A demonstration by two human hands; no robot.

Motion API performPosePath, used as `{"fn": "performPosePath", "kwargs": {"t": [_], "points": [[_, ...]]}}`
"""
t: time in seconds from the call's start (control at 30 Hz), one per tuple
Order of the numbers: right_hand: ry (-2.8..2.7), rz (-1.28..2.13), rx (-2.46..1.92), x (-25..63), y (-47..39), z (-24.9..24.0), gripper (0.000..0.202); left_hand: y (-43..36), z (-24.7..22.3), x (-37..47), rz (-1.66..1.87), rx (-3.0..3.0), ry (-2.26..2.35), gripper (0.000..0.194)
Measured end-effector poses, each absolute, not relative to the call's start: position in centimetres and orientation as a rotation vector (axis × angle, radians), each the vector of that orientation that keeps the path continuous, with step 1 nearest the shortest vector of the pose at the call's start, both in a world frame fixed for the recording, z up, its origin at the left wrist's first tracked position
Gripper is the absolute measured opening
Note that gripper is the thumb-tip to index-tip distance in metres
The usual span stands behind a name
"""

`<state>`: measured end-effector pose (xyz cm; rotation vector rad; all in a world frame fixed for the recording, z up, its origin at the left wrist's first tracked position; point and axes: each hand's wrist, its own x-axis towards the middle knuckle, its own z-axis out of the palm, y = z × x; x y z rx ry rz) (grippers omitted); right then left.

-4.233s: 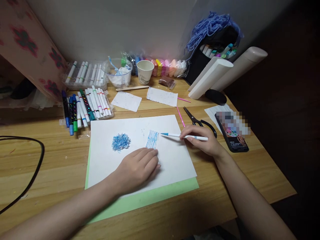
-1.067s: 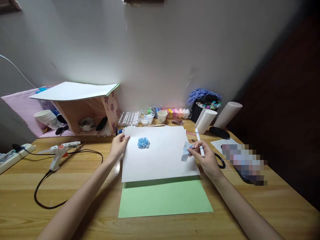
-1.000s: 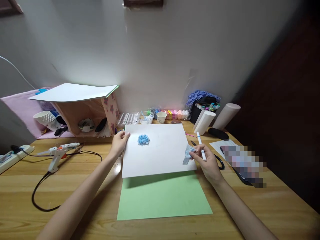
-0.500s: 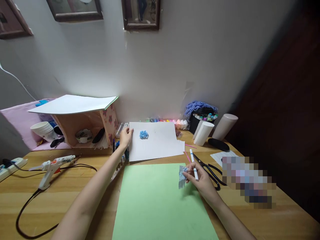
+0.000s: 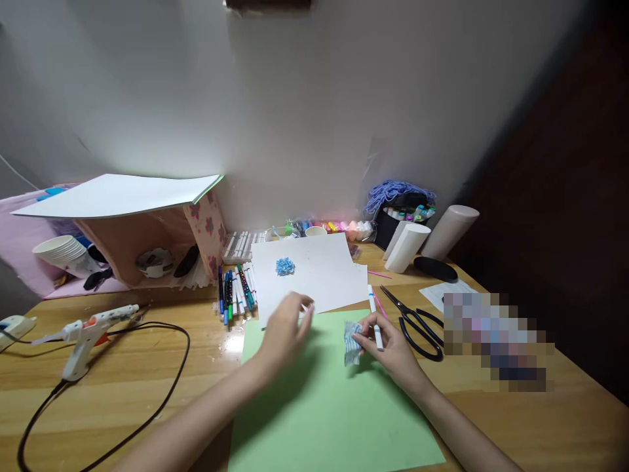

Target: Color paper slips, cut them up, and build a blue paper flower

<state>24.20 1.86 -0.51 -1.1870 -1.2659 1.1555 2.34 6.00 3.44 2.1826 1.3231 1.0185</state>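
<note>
My right hand (image 5: 390, 344), fingers closed, grips a white marker (image 5: 372, 305) with blue bands and a small crumpled wrapper (image 5: 350, 344) with blue-and-white stripes. It is over the right part of a green sheet of paper (image 5: 339, 413). My left hand (image 5: 287, 328), slightly blurred, hovers above the far left part of the green sheet with thumb and fingers apart and nothing visible in them. Just beyond it lies a white sheet (image 5: 329, 272), bearing a small heap of blue shreds (image 5: 285, 266). The white sheet's near edge meets the green one.
Black scissors (image 5: 415, 321) lie right of my right hand. Several markers (image 5: 236, 292) are left of the white sheet. A glue gun (image 5: 93, 334) with a looping cord rests at left, near a pink box (image 5: 209, 229). White rolls (image 5: 407, 248) and a pen holder (image 5: 393, 223) stand back right.
My left hand has let go of the white sheet's left edge and moved right and nearer, over the green sheet. The right hand keeps the marker and wrapper. The view has tilted down.
</note>
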Motion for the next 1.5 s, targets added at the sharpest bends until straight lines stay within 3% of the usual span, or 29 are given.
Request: {"fn": "performPosePath", "kwargs": {"t": [0.2, 0.33, 0.57, 0.7, 1.2, 1.33, 1.5], "points": [[-1.282, 1.129, -1.194, 22.8, 1.4, -0.6, 0.033, 2.5, 0.9, 5.2, 0.650, 2.073, 1.224, 0.026], [-1.524, 1.096, -1.255, 23.8, 1.6, -0.2, 0.025, 3.0, 0.0, 4.8, 0.655, 2.052, 1.178, 0.027], [-1.718, 0.448, -1.875, 28.9, 2.6, 0.7, 0.021, 3.2, -0.3, 4.6, 0.642, 2.015, 1.152, 0.025], [-1.838, 0.325, -2.067, 30.2, 2.8, 0.0, 0.025, 3.4, -0.2, 4.7, 0.648, 1.893, 1.158, 0.027], [-1.817, -0.043, -2.131, 27.2, 1.7, -0.5, 0.013, 3.7, -0.4, 4.5, 0.725, 1.658, 1.045, 0.028], [-1.671, 0.117, -2.004, 27.7, 1.8, -0.3, 0.010, 3.8, -0.4, 4.6, 0.727, 1.644, 1.031, 0.029], [-1.491, 1.202, -1.480, 25.2, 0.9, 0.1, 0.020, 3.9, -0.3, 4.7, 0.715, 1.653, 1.023, 0.029]]}}
